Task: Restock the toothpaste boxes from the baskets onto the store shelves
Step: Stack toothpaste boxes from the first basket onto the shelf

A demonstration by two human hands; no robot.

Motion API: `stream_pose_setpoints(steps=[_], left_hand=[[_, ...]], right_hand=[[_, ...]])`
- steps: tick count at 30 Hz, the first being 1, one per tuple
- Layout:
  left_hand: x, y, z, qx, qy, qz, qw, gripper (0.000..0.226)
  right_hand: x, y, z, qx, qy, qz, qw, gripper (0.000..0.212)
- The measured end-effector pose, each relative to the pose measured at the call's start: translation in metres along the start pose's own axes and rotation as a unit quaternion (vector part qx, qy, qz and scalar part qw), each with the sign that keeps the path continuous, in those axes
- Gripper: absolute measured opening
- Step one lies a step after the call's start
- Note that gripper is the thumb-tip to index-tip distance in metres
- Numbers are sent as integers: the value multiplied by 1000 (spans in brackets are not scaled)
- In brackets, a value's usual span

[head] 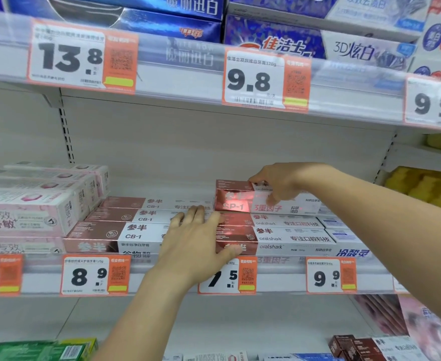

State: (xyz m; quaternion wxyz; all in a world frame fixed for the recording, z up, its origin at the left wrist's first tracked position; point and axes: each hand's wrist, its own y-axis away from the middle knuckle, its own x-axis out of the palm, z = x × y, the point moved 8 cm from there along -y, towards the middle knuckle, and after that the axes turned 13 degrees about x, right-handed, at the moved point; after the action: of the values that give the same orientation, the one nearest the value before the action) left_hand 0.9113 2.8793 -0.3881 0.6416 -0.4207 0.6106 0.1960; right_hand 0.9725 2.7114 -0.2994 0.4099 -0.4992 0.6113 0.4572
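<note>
SP-1 toothpaste box (236, 198): we see it lying flat atop the oralshark box row (289, 231), on the middle shelf | right hand (279, 185): fingers curled over that box, gripping it | left hand (197, 237): fingers straight, resting flat on the CB-1 boxes (136, 225) left of that box | 7.5 price tag (227, 277): below it

Both hands (196, 235) (279, 185) outstretched, fingers extended

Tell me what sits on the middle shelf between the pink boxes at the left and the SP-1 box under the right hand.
In the head view, flat rows of CB-1 boxes fill that stretch between the pink boxes and the SP-1 box, with the left hand resting flat across their right ends.
</note>
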Motion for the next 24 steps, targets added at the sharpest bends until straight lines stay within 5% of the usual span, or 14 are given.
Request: stream_pose_setpoints(steps=[24], left_hand=[[-4, -3, 4, -9, 56, -2, 998, 75]], right_hand=[[-1, -3, 10, -26, -37, 1, 999, 72]])
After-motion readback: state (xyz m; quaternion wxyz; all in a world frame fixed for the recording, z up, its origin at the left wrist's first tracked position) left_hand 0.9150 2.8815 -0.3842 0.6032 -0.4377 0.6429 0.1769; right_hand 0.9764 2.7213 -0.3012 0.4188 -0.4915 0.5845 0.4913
